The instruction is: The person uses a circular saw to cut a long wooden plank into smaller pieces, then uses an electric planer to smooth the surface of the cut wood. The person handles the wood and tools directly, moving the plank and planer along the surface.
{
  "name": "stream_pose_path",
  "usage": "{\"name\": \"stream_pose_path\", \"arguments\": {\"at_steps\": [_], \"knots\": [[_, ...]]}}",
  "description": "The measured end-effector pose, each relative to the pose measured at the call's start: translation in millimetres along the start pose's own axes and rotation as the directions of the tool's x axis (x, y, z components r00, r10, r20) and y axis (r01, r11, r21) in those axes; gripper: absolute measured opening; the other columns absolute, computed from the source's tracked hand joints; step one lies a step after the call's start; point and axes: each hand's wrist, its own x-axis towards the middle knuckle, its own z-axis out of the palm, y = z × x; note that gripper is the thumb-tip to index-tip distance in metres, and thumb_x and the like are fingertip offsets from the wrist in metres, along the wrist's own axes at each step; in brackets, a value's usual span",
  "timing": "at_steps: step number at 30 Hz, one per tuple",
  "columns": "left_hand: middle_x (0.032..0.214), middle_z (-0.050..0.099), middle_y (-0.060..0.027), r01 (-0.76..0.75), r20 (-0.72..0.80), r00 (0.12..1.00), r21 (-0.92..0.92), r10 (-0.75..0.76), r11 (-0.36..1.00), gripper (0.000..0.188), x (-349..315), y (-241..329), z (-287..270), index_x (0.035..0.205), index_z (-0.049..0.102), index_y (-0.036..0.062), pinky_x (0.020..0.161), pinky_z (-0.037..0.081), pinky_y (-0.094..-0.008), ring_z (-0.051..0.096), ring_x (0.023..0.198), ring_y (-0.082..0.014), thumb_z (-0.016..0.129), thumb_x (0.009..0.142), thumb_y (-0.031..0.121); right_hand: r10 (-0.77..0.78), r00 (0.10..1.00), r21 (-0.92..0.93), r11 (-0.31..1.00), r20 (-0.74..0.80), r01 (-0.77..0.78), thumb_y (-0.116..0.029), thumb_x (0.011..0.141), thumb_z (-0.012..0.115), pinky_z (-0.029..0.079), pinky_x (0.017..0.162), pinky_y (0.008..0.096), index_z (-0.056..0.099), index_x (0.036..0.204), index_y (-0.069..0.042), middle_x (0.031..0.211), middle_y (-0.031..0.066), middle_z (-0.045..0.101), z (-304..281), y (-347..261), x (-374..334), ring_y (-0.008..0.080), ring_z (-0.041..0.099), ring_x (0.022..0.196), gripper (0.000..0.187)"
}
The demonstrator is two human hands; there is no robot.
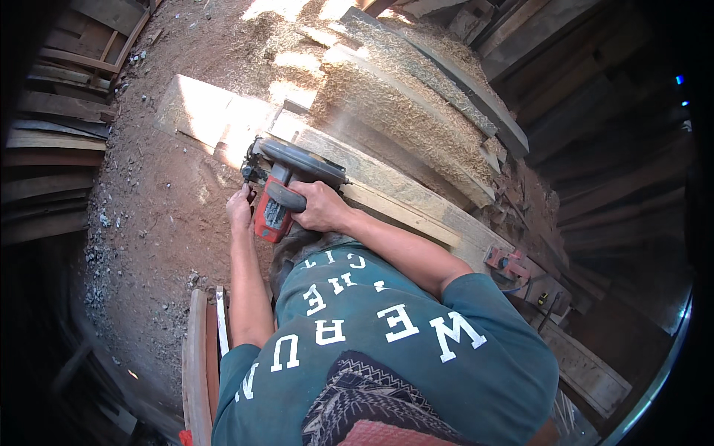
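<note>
A red and black circular saw (pixel 303 157) rests on a long pale plank (pixel 446 213) in front of me. My right hand (pixel 325 207) is wrapped around its rear handle. My left hand (pixel 239 206) is closed at the left side of the saw, just below a small dark fitting; its fingertips seem to grip that part, though they are partly hidden. A narrow wooden strip (pixel 405 215) runs along the plank's near side, to the right of the saw. The blade is hidden beneath the guard, and faint dust hangs beyond it.
Sawdust and shavings (pixel 405 111) cover the boards beyond the plank. A red power tool (pixel 508 263) sits at the plank's right end, near a small yellow and black object (pixel 543 299). Stacked timber (pixel 59 141) lines the left. Upright boards (pixel 199 364) stand near my left side.
</note>
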Motion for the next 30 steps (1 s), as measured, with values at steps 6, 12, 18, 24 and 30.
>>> {"name": "stream_pose_path", "arguments": {"at_steps": [6, 12, 18, 24, 30], "knots": [[0.099, 0.074, -0.0003, 0.050, -0.023, 0.999, 0.033, -0.049, 0.998, 0.019, 4.9, 13.0, -7.6, 0.107, 0.078, 0.0078, 0.080, 0.052, -0.0332, 0.068, 0.088, -0.0129, 0.074, 0.104, 0.026, 0.028, 0.999, -0.040, 0.999, 0.020, -0.027, -0.016, 0.080, 0.078, 0.058, 0.083, 0.0515, 0.073, 0.111, -0.005, 0.094, 0.0270, 0.075, 6.7, -7.2, 14.5, 0.0474, 0.073, 0.096, 0.033], [0.102, 0.074, 0.0055, 0.050, -0.020, 0.999, 0.015, -0.050, 0.999, 0.022, 8.6, 18.3, -9.6, 0.110, 0.078, 0.0137, 0.078, 0.042, -0.0315, 0.067, 0.093, -0.0098, 0.075, 0.103, 0.035, -0.028, 1.000, -0.035, 0.999, -0.005, 0.028, -0.015, 0.079, 0.079, 0.059, 0.084, 0.0516, 0.073, 0.112, -0.004, 0.094, 0.0279, 0.075, 15.6, -6.2, 25.4, 0.0478, 0.073, 0.097, 0.035], [0.102, 0.074, 0.0064, 0.032, 0.000, 0.999, 0.047, -0.032, 0.998, 0.024, 17.9, 23.8, -16.4, 0.110, 0.078, 0.0162, 0.080, 0.040, -0.0351, 0.066, 0.095, -0.0093, 0.073, 0.103, 0.039, -0.051, 0.999, -0.023, 0.998, 0.014, 0.051, -0.012, 0.079, 0.078, 0.059, 0.085, 0.0503, 0.072, 0.113, -0.004, 0.095, 0.0277, 0.075, 18.1, -15.7, 35.8, 0.0472, 0.073, 0.098, 0.036], [0.105, 0.075, 0.0060, 0.072, -0.021, 0.997, 0.074, -0.070, 0.995, 0.024, 28.7, 30.4, -23.0, 0.112, 0.078, 0.0169, 0.082, 0.040, -0.0361, 0.066, 0.097, -0.0097, 0.073, 0.103, 0.038, -0.066, 0.998, -0.012, 0.998, 0.000, 0.066, -0.012, 0.081, 0.077, 0.059, 0.085, 0.0507, 0.072, 0.113, -0.004, 0.096, 0.0279, 0.075, 21.0, -23.1, 44.7, 0.0472, 0.073, 0.098, 0.034], [0.107, 0.075, 0.0045, 0.082, -0.020, 0.997, 0.064, -0.080, 0.995, 0.024, 38.7, 37.8, -31.9, 0.114, 0.078, 0.0160, 0.084, 0.042, -0.0363, 0.066, 0.098, -0.0105, 0.073, 0.103, 0.036, -0.065, 0.998, -0.021, 0.998, 0.019, 0.065, -0.008, 0.083, 0.073, 0.058, 0.081, 0.0470, 0.070, 0.112, -0.001, 0.094, 0.0283, 0.073, 27.6, -26.6, 56.6, 0.0478, 0.073, 0.094, 0.029]]}}
